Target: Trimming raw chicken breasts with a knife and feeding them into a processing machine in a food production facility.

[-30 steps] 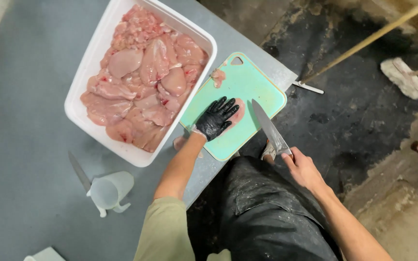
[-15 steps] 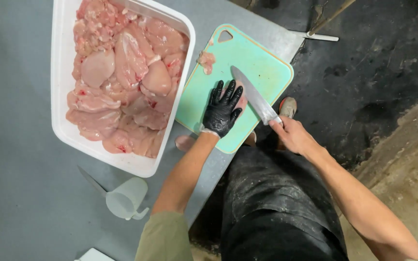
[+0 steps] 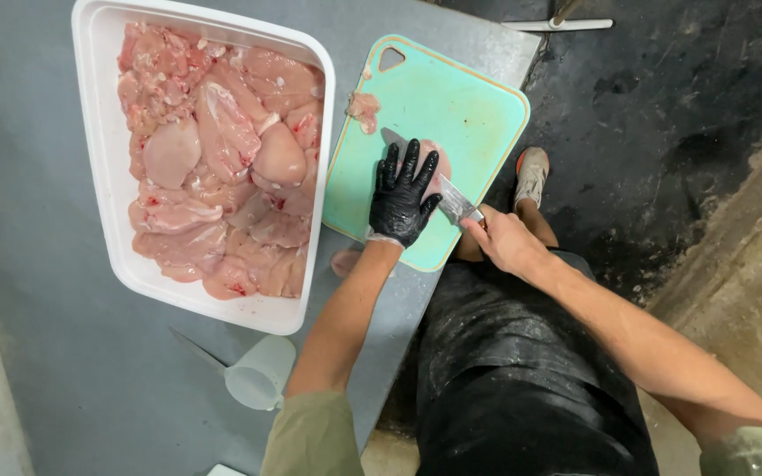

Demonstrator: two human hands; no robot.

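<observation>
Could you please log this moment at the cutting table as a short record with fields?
Left hand: black glove, left hand pressed flat on a piece of raw meat
Right hand: bare right hand gripping a knife, blade going in under the left palm
Board: green cutting board, small meat scrap near its top corner
Tray: white tray left of the board, full of raw meat
Table: grey table, clear plastic jug near its front edge

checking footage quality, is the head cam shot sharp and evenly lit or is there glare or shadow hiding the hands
Head view: sharp, soft even light, no strong glare; the gloved left hand, right hand and knife read clearly on the green cutting board; only the floor is dim.
</observation>
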